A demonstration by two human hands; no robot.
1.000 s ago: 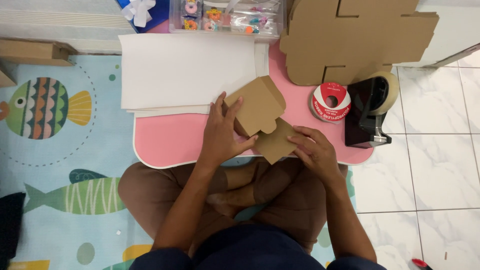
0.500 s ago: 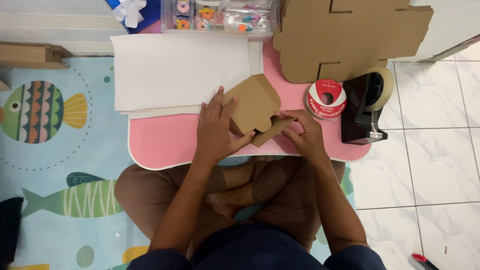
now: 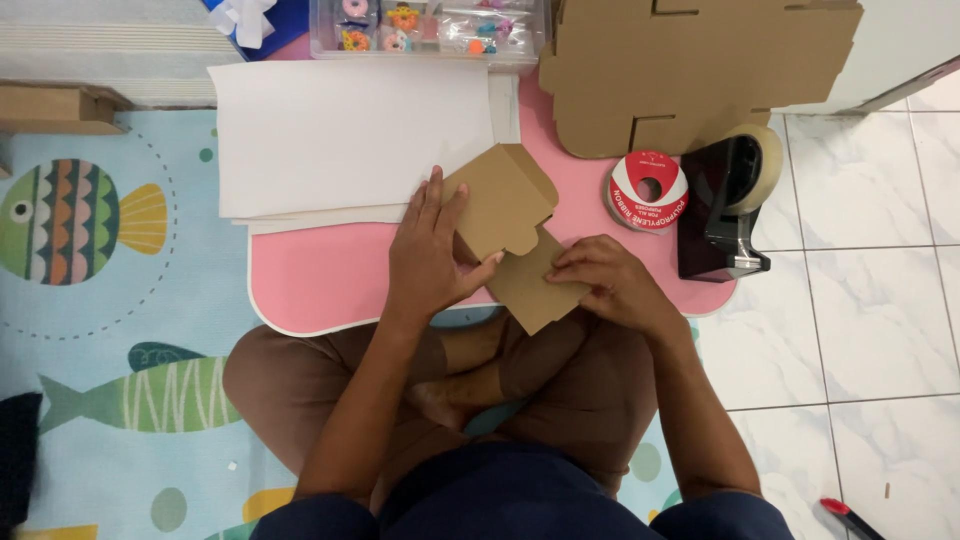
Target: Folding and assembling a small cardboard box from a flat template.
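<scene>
Cardboard box (image 3: 508,228) gripped by both hands at pink table (image 3: 330,275) edge.
Left hand (image 3: 428,255) laid flat, fingers spread on it; right hand (image 3: 605,280) pinching its lower flap.

Between my hands lies a small brown cardboard box blank (image 3: 515,235), partly folded, at the near edge of the pink table. Far right leans a large flat die-cut brown cardboard sheet (image 3: 700,65). At the far edge stands a clear plastic compartment box (image 3: 430,25) of colourful small pieces. A red ribbon roll with a round white-lettered label (image 3: 648,190) lies beside the black tape dispenser. A closed brown carton (image 3: 55,108) sits far left.
</scene>
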